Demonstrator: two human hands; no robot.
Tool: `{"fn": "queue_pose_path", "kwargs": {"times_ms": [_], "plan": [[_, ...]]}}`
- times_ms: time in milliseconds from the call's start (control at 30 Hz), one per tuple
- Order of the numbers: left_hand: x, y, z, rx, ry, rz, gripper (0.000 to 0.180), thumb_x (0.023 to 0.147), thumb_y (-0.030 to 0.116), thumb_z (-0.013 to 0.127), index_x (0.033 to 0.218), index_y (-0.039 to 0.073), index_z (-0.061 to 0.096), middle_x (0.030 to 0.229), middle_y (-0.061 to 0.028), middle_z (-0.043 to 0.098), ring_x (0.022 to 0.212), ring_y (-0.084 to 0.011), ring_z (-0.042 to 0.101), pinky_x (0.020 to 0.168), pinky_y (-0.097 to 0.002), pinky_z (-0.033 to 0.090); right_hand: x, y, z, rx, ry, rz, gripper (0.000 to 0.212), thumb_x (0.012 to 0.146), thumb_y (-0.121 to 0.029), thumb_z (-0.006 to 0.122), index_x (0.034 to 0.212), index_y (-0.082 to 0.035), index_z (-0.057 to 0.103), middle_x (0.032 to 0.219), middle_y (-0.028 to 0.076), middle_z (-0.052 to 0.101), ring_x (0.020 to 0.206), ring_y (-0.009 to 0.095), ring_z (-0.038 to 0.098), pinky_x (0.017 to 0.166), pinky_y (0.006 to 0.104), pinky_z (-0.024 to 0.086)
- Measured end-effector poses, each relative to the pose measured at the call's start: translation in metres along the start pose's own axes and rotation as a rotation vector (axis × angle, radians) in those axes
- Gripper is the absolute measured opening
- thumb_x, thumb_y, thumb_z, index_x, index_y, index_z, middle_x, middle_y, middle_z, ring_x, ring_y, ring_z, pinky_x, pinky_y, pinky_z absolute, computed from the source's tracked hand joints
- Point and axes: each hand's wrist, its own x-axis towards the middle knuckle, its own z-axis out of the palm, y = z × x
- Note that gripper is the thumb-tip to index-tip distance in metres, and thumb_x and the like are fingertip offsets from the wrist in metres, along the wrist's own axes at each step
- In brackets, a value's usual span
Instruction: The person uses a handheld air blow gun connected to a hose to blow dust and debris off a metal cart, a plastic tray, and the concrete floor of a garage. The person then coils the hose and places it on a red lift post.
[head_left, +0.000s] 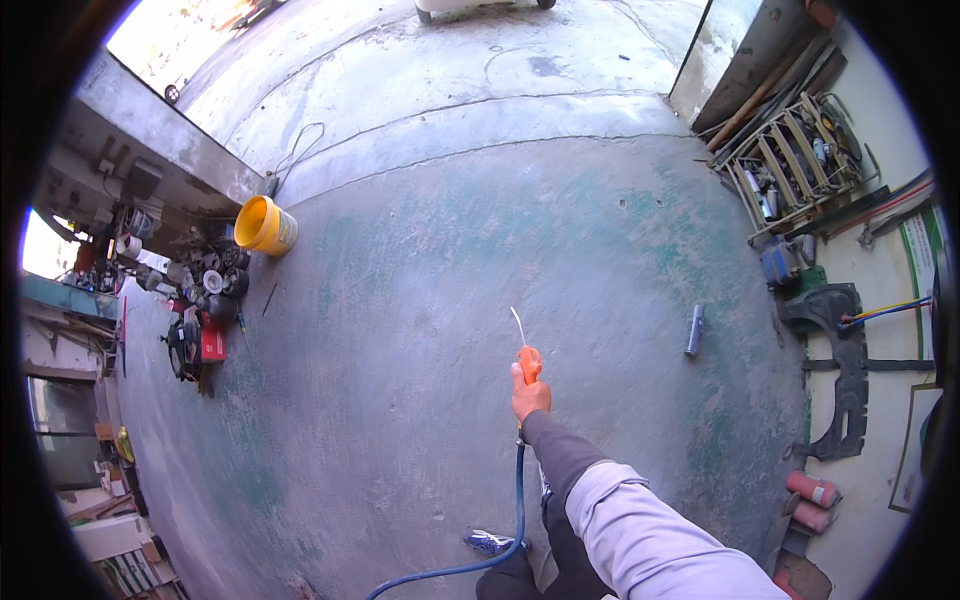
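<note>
Hand (531, 398): right one clasps orange pistol-shaped plastic blow gun (530, 365)
Bucket (282, 233): yellow plastic, near left edge of grey concrete floor (420, 310)

Floor (400, 330): grey concrete, green paint worn to patches. Far side: pale outdoor paving (450, 110), cracked, in bright daylight. Right: off-white wall (895, 100), slatted rack (790, 145) beside it. Left: pale, stained wall edge (165, 125) running diagonally toward paving.
</note>
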Motion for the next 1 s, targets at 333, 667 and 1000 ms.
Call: {"fn": "queue_pose_path", "kwargs": {"times_ms": [333, 667, 1000], "plan": [[0.048, 0.039, 0.019, 0.332, -0.025, 0.493, 0.035, 0.093, 0.02, 0.059, 0.124, 0.003, 0.06, 0.115, -0.0218, 0.064, 0.107, -0.0395, 0.06, 0.087, -0.05, 0.051, 0.056, -0.001, -0.111, 0.081, 0.009, 0.108, 0.074, 0.086, -0.067, 0.06, 0.074, 0.006, 0.068, 0.067, 0.022, 0.065, 0.07, 0.035, 0.069, 0.067, 0.0453, 0.051], [0.041, 0.214, 0.038, -0.173, -0.108, 0.506, 0.047, 0.101, 0.037, 0.054, 0.069, 0.004, 0.057, 0.056, 0.0004, 0.049, 0.053, -0.0097, 0.046, 0.051, -0.029, 0.037, 0.061, -0.038, -0.262, 0.239, 0.102, 0.137, 0.066, 0.09, -0.061, 0.061, 0.064, 0.0, 0.06, 0.052, 0.01, 0.057, 0.045, 0.021, 0.061, 0.042, 0.0354, 0.049], [0.08, 0.381, 0.063, -0.06, -0.236, 0.778, 0.046, 0.1, 0.035, 0.053, 0.067, 0.004, 0.06, 0.056, -0.0001, 0.054, 0.053, -0.0102, 0.05, 0.052, -0.0301, 0.04, 0.067, -0.112, -0.385, 0.038, 0.08, 0.147, 0.067, 0.09, -0.061, 0.061, 0.074, 0.004, 0.063, 0.057, 0.011, 0.062, 0.046, 0.021, 0.062, 0.048, 0.035, 0.053]]}}
